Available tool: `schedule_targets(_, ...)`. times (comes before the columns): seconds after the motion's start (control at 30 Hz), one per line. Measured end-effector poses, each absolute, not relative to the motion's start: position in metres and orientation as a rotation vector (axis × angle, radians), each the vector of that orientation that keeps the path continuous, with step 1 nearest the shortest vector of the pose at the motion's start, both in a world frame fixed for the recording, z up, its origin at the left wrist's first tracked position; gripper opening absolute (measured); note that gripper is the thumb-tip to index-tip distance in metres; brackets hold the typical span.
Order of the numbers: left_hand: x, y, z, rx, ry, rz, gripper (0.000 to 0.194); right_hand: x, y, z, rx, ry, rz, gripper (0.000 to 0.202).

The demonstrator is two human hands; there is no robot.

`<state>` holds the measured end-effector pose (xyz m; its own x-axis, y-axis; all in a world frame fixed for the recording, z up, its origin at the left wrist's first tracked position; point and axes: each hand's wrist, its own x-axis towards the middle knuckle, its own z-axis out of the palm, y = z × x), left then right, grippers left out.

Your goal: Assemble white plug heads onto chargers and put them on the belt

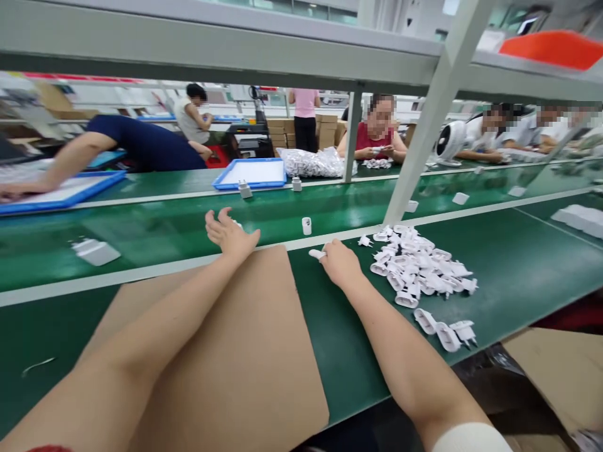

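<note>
My left hand (232, 236) reaches over the near edge of the green conveyor belt (271, 220), its fingers spread. A small white bit shows just behind those fingers, mostly hidden; the hand does not appear to grip it. Pinched in my right hand (341, 260) is a white plastic plug part (317, 253), with only its rounded end visible. To the right of that hand lies a heap of white plug parts (419, 263), some with two pins showing. A white charger piece (306, 225) stands on the belt between and beyond my hands.
Under my left forearm lies a cardboard sheet (245, 339) on the green bench. More chargers (97, 251) are spread along the belt. A slanted post (419, 144) rises behind the heap. Across the belt are blue-rimmed trays (252, 172), a bag of parts (311, 163) and several people at work.
</note>
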<state>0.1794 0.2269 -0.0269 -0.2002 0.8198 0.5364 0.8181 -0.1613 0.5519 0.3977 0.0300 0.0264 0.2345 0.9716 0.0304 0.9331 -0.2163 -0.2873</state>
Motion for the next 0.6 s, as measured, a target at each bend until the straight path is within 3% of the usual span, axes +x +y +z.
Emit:
schedule_targets(0.07,0.160,0.232,-0.035,1.949,2.074,1.179,0.097,0.397,0.034,0.024,-2.251,-1.820,0.239,0.023)
schedule_targets(0.2,0.126,0.253,-0.045,2.002,1.938,0.943,0.065,0.394,0.034,0.019,-2.205,-1.821,0.270,0.027)
schedule_targets(0.6,0.081,0.272,-0.049,2.165,1.859,0.894,0.054,0.398,0.033,0.007,-2.133,-1.875,0.265,0.031)
